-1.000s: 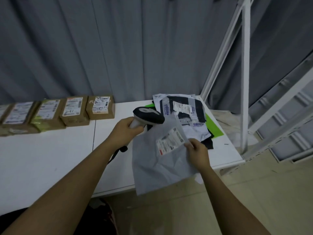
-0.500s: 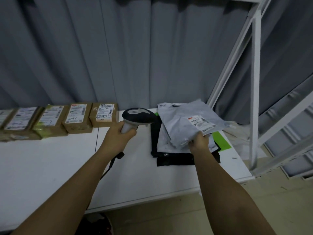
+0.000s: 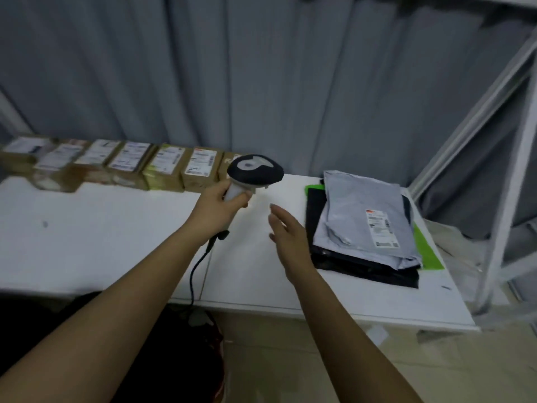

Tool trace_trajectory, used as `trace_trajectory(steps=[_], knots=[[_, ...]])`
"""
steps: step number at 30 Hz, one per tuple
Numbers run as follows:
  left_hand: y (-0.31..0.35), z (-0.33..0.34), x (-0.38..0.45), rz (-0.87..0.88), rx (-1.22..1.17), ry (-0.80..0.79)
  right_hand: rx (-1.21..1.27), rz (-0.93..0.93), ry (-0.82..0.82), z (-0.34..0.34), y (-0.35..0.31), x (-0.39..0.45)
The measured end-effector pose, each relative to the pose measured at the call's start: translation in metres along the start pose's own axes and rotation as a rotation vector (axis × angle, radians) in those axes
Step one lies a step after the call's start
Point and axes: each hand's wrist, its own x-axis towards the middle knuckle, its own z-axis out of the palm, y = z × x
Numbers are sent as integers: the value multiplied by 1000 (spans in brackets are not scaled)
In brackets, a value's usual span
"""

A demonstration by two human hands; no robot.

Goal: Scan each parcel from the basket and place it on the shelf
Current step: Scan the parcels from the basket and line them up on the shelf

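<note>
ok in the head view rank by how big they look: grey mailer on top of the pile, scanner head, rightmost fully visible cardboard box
1. grey mailer, clearly largest.
2 and 3. scanner head and cardboard box look alike; the scanner is nearer the camera, so no ranking.

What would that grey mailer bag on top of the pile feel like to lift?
The grey mailer bag is probably floppy: its thin plastic looks creased and bulges unevenly. It likely weighs little, since it lies nearly flat. Its smooth film might slide off the pile if pushed.

Grey plastic mailer bag (image 3: 366, 216): smooth, crinkled, slight sheen. Brown cardboard boxes (image 3: 200, 169) matt, paper labels. White counter (image 3: 116, 242) smooth, matt.
</note>
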Motion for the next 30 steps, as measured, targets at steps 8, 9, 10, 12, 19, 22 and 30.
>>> trace_trajectory(steps=[8, 9, 10, 12, 19, 22, 30], knots=[[15, -123, -69, 29, -155, 301, 127, -143, -447, 134, -83, -55], [16, -141, -79, 37, -170, 333, 125, -152, -501, 152, -91, -62], [17, -159, -90, 50, -180, 347, 126, -159, -554, 170, -99, -69], [15, -195, -113, 83, -206, 337, 158, -164, -655, 206, -112, -85], [-16, -297, -192, 3, -278, 443, 113, -235, -844, 314, -114, -150], [-35, -328, -231, -68, -246, 513, 86, -232, -862, 355, -106, -179], [-140, -397, -333, -357, -272, 885, -144, -163, -1052, 440, -44, -235]])
